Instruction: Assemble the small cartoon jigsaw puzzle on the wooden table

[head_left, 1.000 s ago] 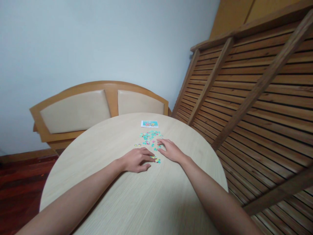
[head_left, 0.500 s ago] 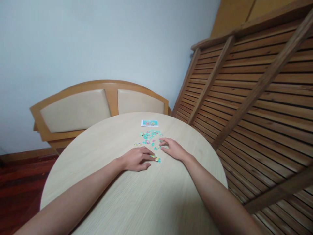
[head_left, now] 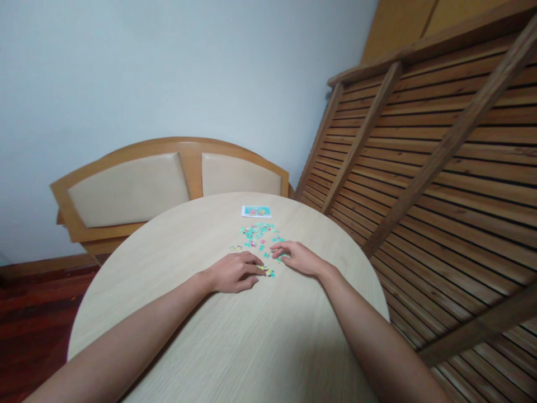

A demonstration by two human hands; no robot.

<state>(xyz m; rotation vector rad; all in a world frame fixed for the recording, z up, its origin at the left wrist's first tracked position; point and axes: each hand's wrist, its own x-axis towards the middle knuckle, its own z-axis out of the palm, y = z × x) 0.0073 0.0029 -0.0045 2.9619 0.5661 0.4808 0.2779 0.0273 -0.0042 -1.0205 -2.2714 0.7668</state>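
Note:
A scatter of small teal and pink puzzle pieces lies on the far middle of the round pale wooden table. My left hand rests palm down, its fingertips on a small joined cluster of pieces. My right hand lies just right of that cluster, fingers curled over a teal piece at the near edge of the scatter. Beyond the pieces lies a small picture card.
A wooden bench with two beige padded back panels stands behind the table against a pale wall. A slatted wooden frame leans close along the table's right side. Dark red wooden floor shows at the left.
My right hand has slid slightly right and then back toward me over the pieces. My left hand has stayed on the joined cluster.

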